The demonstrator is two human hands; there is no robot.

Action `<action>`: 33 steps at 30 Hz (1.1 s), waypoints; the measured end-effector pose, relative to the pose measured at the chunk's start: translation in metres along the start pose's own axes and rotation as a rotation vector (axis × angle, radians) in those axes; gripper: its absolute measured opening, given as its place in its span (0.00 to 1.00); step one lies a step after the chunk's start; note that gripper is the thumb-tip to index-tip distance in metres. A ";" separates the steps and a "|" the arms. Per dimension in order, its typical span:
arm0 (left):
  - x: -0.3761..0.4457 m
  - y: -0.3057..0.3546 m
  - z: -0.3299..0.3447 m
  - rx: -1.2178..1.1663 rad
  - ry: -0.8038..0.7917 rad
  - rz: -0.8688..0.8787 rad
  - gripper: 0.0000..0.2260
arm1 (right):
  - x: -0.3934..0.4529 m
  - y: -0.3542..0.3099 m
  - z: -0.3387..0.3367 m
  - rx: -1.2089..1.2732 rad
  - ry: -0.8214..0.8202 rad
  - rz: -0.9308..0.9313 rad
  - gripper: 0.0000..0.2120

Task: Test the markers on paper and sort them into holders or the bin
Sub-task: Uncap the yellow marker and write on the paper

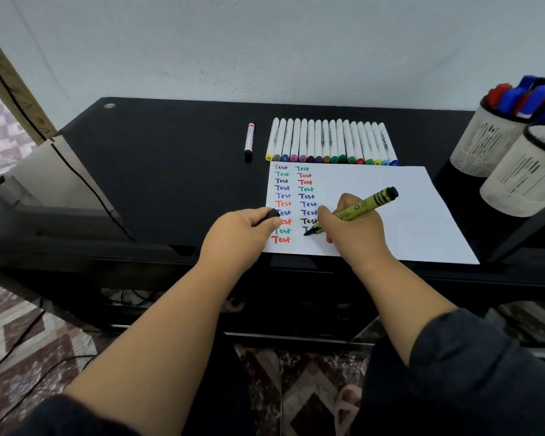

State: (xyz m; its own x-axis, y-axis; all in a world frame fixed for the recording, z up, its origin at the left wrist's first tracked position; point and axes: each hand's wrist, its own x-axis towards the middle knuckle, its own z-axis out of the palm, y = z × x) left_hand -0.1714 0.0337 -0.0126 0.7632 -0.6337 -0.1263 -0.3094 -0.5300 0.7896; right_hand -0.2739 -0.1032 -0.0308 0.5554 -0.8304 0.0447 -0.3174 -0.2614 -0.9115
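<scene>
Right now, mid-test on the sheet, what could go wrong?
The right hand rests on the paper beside fresh black writing, so it may smear it. The paper's near edge overhangs the desk; pressing there could tilt it. The cap in the left hand might slip from its grip.

The person wore a dark, charcoal-grey top with its sleeves pushed up past the elbows, leaving both forearms bare. The right sleeve [472, 366] bunched in soft folds near the elbow; the left sleeve [76, 416] showed only at the frame's bottom edge.
</scene>
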 end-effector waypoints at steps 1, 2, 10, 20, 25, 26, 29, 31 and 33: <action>0.000 0.000 0.000 -0.001 -0.001 0.000 0.17 | 0.001 0.001 0.000 -0.002 0.010 -0.003 0.17; -0.001 0.000 0.000 -0.003 -0.001 0.000 0.17 | 0.002 0.001 -0.001 0.003 0.024 -0.003 0.17; -0.001 -0.001 0.001 -0.001 0.004 0.002 0.16 | 0.001 0.002 -0.001 0.024 -0.004 0.017 0.18; -0.001 0.000 0.001 -0.004 -0.013 -0.007 0.16 | 0.001 0.000 -0.003 0.131 0.036 -0.017 0.14; -0.001 0.000 0.003 -0.016 -0.005 -0.010 0.15 | 0.006 -0.003 -0.002 0.113 0.026 -0.014 0.13; -0.001 0.000 0.003 -0.020 -0.001 -0.005 0.15 | 0.008 -0.004 -0.002 0.112 0.039 -0.007 0.14; -0.002 0.000 0.005 -0.022 0.013 0.017 0.14 | 0.009 -0.005 -0.001 0.101 0.070 0.005 0.16; -0.003 0.000 0.006 -0.024 0.016 0.027 0.14 | 0.009 -0.005 0.000 0.078 0.072 0.019 0.18; -0.002 -0.001 0.005 -0.026 0.016 0.025 0.14 | 0.009 -0.004 0.001 0.044 0.059 0.022 0.20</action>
State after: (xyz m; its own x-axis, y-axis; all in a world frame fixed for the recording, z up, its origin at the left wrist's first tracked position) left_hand -0.1758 0.0325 -0.0163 0.7645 -0.6373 -0.0968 -0.3136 -0.4990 0.8078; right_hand -0.2667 -0.1085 -0.0270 0.5020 -0.8636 0.0468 -0.2944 -0.2215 -0.9297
